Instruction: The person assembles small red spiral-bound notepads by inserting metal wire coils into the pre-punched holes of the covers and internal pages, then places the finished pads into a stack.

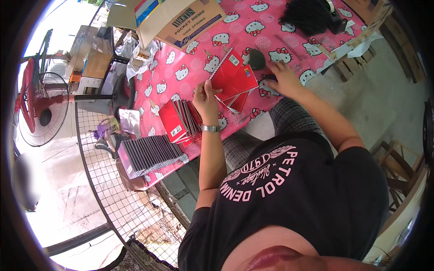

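My left hand [206, 98] grips a small red spiral notebook [236, 77] by its left side, thumb on the cover. A coil runs along the notebook's upper left edge. More red covers [236, 101] with pale edges show just beneath it. To the right, my right hand [285, 80] is low over the table with its fingers apart, and I see nothing in it. A dark round object [257, 59] lies just beyond its fingertips. Loose thin spiral coils [289, 47] lie on the cloth farther out. Beside my left wrist, several red notebooks [177, 123] lean in a fanned pile.
A pink patterned cloth [194, 63] covers the table. At the near left corner stands a stack of dark-edged notebooks [149, 153]. An open cardboard box [185, 22] sits at the back left, a heap of black coils [307, 16] at the back right. A fan [45, 115] stands left.
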`<move>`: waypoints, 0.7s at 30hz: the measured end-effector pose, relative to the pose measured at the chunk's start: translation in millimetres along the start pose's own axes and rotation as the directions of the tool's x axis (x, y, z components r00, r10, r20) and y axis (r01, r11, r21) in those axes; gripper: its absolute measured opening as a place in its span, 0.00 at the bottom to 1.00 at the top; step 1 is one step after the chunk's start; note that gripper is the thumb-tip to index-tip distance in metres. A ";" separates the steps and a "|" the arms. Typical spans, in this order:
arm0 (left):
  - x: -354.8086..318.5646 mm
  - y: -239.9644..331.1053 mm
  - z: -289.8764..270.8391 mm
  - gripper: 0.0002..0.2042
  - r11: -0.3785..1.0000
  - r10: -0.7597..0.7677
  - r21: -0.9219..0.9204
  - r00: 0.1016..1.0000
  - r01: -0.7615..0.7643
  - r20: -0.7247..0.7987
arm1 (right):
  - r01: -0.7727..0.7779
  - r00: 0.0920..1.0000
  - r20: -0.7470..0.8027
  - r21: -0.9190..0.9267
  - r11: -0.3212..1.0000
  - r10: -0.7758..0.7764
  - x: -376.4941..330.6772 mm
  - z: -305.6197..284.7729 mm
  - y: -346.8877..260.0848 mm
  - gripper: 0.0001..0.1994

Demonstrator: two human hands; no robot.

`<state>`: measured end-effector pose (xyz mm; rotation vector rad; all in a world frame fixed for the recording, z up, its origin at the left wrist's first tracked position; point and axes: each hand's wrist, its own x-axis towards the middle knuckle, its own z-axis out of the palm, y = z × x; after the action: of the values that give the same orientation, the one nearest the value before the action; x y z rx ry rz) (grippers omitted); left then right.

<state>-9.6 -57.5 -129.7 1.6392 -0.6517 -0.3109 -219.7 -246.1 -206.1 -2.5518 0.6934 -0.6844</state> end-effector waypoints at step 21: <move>-12.0 -8.2 12.5 0.05 0.964 0.203 0.195 0.973 -0.178 -0.113 | 0.352 0.933 -0.184 0.283 0.892 -0.310 20.9 -53.7 -128.7 0.26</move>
<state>-24.1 -60.4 -141.9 1.7401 -0.7481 -0.0007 -187.8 -169.1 -92.4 -2.3597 0.1612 -0.9987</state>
